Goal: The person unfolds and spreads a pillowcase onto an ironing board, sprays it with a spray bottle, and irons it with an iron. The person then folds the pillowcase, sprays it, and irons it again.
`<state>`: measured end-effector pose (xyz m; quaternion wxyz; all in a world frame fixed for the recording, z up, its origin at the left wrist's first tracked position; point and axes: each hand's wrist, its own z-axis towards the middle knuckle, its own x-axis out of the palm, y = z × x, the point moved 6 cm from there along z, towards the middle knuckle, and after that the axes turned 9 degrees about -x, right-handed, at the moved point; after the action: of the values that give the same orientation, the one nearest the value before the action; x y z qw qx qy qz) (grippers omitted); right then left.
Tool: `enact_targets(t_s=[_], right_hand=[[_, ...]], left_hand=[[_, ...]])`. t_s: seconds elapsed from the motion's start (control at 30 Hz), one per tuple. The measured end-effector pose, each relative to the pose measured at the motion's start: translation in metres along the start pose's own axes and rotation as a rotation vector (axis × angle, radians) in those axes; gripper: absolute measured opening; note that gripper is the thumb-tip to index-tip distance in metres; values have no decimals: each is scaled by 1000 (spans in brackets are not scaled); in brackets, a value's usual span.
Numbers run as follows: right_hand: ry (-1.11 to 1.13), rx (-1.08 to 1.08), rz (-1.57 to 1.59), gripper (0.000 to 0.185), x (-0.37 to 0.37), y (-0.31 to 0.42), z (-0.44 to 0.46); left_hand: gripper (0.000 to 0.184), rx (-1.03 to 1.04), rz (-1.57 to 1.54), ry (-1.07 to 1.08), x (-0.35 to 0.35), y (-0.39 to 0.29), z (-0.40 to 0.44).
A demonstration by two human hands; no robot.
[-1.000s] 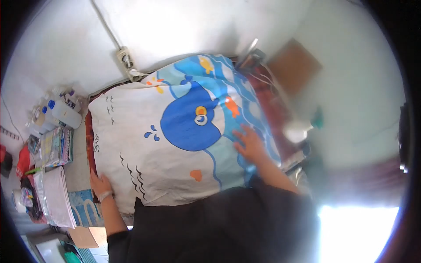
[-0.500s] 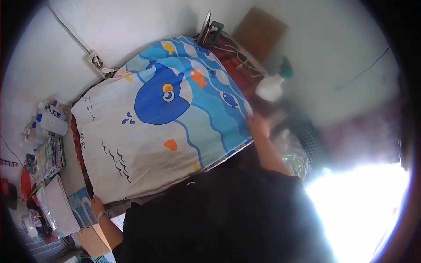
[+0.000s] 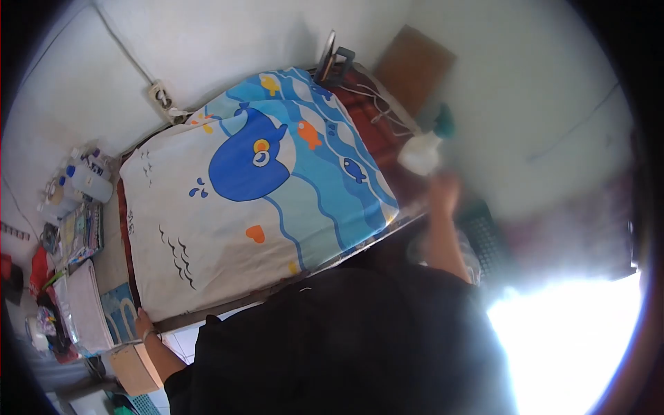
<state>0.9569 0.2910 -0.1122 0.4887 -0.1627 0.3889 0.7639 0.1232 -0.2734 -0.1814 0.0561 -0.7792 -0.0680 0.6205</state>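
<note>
A whale-printed cloth (image 3: pixel 200 242) in white and blue lies spread over the table, mostly flat with light creases. At its near left corner, my left hand (image 3: pixel 144 324) is closed on the cloth's edge; the fingertips are small in view. My right hand (image 3: pixel 444 192) is off the cloth, just below a white spray bottle (image 3: pixel 420 153) with a green head. Motion blurs its fingers, so contact with the bottle is unclear. An iron (image 3: pixel 333 62) stands upright at the cloth's far edge, its pale cord (image 3: pixel 377 104) trailing right.
A dark red cover (image 3: pixel 387 142) shows under the cloth. A brown board (image 3: pixel 415 66) leans on the wall behind. Plugs fill a wall socket (image 3: pixel 160 97). Bottles (image 3: pixel 90 183) and stacked books (image 3: pixel 81 228) stand left. A green basket (image 3: pixel 481 238) is right, beside a clear plastic bag (image 3: pixel 467 252).
My right hand has left the cloth's right corner and moved right and up toward the spray bottle. My left hand stays at the near left corner. The view has shifted slightly.
</note>
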Motion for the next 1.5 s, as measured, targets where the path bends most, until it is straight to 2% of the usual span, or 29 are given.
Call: enact_targets(t_s=[0.07, 0.13, 0.2, 0.27, 0.33, 0.37, 0.4, 0.43, 0.5, 0.53, 0.57, 0.63, 0.67, 0.73, 0.9, 0.97, 1.03, 1.1, 1.13, 1.17, 1.23, 1.27, 1.33, 1.37, 1.5], right_hand=[[-61, -22, 121, 57, 0, -13, 52], [-72, 16, 318, 59, -7, 17, 94], [181, 198, 538, 54, 13, 37, 119], [215, 219, 516, 48, 34, 31, 135], [233, 252, 479, 43, 41, 33, 140], [219, 265, 661, 38, 30, 49, 137], [201, 278, 839, 33, 13, 66, 135], [205, 271, 830, 33, -16, 91, 130], [479, 226, 968, 28, -64, 151, 107], [594, 234, 969, 26, -68, 155, 96], [747, 296, 791, 26, -72, 139, 82], [979, 60, 658, 26, -89, 163, 58], [976, 59, 650, 26, -92, 160, 51], [1221, 67, 492, 25, -81, 149, 25], [1366, 97, 559, 27, -62, 175, 0], [1397, 94, 564, 28, -52, 199, -12], [1441, 76, 564, 27, -41, 226, -28], [1495, 9, 558, 26, -35, 264, -45], [1539, -49, 553, 25, -33, 286, -55], [1557, -76, 563, 25, -32, 309, -65], [1582, -160, 536, 26, -22, 349, -87], [1597, -231, 505, 27, -18, 371, -96], [1644, -306, 505, 28, -5, 413, -117], [1671, -329, 515, 29, -1, 437, -127], [1764, -426, 643, 25, 15, 530, -175]], left_hand=[[74, 150, 106, 29, 3, -3, 0], [74, 364, 297, 12, 15, 3, 14], [64, 128, 175, -69, 5, 13, 6], [64, 151, 281, -71, 11, 14, 13], [46, 2, 127, -89, 24, 30, 33], [46, -8, 125, -85, 23, 38, 36], [36, 128, 211, -118, 24, 33, 36], [28, 268, 298, -146, 29, 27, 31], [26, 295, 318, -148, 27, 23, 25], [28, 323, 340, -163, 27, 23, 23], [28, 328, 341, -148, 28, 25, 21], [25, 375, 354, -129, 33, 28, 33], [25, 380, 350, -124, 37, 28, 38], [24, 408, 343, -159, 38, 28, 41], [21, 464, 319, -178, 43, 36, 54], [25, -46, -619, 285, 53, 57, 56], [29, 7, -734, 240, 44, 53, 28], [39, -165, -1041, 266, 20, 36, -14], [39, -178, -1047, 257, 27, 49, -5], [39, 48, -923, 239, 32, 48, 3], [40, 95, -849, 305, 17, 41, -17], [40, -82, -908, 390, -4, 18, -52], [39, 0, -837, 400, -14, 9, -63], [37, 84, -956, 434, 2, 16, -50], [32, 40, -931, 446, -10, 15, -60]])
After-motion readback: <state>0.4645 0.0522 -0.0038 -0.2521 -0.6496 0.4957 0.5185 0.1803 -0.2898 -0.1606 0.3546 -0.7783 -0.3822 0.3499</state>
